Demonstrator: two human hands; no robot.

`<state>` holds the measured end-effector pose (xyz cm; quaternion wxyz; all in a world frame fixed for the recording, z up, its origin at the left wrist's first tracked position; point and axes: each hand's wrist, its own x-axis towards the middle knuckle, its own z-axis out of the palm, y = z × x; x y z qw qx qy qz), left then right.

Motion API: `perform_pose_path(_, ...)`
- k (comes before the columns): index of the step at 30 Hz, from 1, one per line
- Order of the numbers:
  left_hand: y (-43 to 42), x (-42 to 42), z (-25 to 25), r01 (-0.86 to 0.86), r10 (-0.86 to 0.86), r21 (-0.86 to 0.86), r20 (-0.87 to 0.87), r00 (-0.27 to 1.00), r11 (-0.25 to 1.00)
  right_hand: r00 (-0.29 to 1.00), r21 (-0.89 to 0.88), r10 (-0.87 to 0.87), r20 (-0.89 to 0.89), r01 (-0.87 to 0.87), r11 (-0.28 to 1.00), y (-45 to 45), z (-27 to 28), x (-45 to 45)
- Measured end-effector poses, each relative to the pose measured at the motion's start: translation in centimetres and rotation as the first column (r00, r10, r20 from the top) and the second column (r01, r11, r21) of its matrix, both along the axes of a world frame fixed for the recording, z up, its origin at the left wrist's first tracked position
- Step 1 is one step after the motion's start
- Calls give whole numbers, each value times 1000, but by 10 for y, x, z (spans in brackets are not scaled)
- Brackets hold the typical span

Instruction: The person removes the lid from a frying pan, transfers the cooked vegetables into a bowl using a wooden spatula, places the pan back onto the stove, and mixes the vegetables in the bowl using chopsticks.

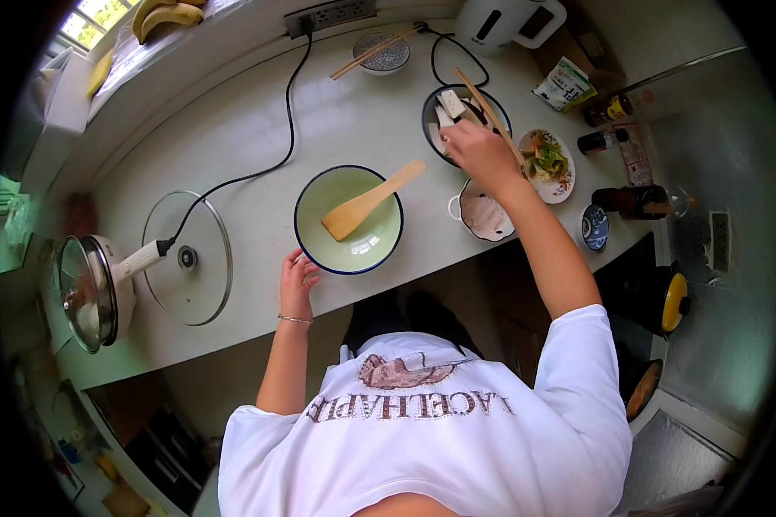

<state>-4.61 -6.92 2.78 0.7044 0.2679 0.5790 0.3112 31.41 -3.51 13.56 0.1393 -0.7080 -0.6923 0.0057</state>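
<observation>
Where the window [86,21] lets light in at far L, the pale bench [241,112] runs below a wall power strip [332,15]; black cord [291,121] crosses to white pot [122,289], passing over a glass lid [190,289]. R arm stretched fwd, R hand [483,155] over near side of the food bowl [426,125], fingertips down at the white blocks [450,104] inside — can't tell if any is gripped. L forearm fwd, L hand [297,289] just beside green bowl [375,246], fingers loosely curled, free of any load; contact w/ rim unclear. Food bowl sits fwd-R of green one, floral plate [553,191] at its R. Chopsticks [489,112] lie across food bowl's R side, long axis slanting far-L to near-R. Wooden spatula [362,211] rests in green bowl — blade near-L, handle over rim, pointing twd food bowl.
</observation>
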Motion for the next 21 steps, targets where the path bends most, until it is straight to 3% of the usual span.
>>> perform_pose_path(1, -2, 4, 3, 13, -13, -21, 12, 1000, 1000, 976, -28, 215, -33, -216, 976, 1, 0, -15)
perform_pose_path(2, -2, 6, 5, 28, -27, -39, 27, 999, 999, 975, -23, 219, -37, -220, 975, 4, -6, -26)
perform_pose_path(4, -2, 9, 9, 70, -69, -35, 32, 997, 997, 969, -201, 244, -33, -246, 948, 10, -20, -43)
perform_pose_path(5, -2, 10, 8, 89, -86, -32, 73, 994, 996, 980, -336, 197, -24, -193, 922, 15, -24, -48)
perform_pose_path(9, 0, 17, 10, 161, -159, -1, 127, 979, 987, 991, -444, 90, -95, -123, 887, 17, -38, -48)
perform_pose_path(11, 0, 18, 4, 212, -210, 7, 146, 967, 977, 959, -598, 15, -284, -189, 778, 10, -35, -46)
perform_pose_path(12, 1, 21, 2, 217, -215, 7, 148, 965, 976, 959, -599, 9, -282, -184, 779, 5, -31, -45)
perform_pose_path(14, 0, 24, 2, 203, -203, 18, 195, 959, 979, 823, -652, -207, -530, -239, 720, -9, -24, -47)
perform_pose_path(15, -1, 25, 4, 212, -211, 19, 196, 958, 977, 821, -651, -213, -529, -232, 722, -20, -21, -46)
perform_pose_path(17, -2, 25, 6, 233, -235, 32, 164, 958, 972, 401, -578, -472, -785, -203, 790, -49, -15, -45)
perform_pose_path(18, -3, 24, 6, 246, -249, 34, 166, 954, 969, 396, -577, -476, -785, -190, 794, -64, -6, -48)
perform_pose_path(20, -7, 21, 7, 299, -295, -5, 137, 946, 954, -14, -439, -441, -897, -61, 896, -99, 13, -53)
perform_pose_path(21, -8, 20, 7, 320, -316, -5, 137, 939, 948, -23, -440, -441, -897, -41, 897, -119, 15, -53)
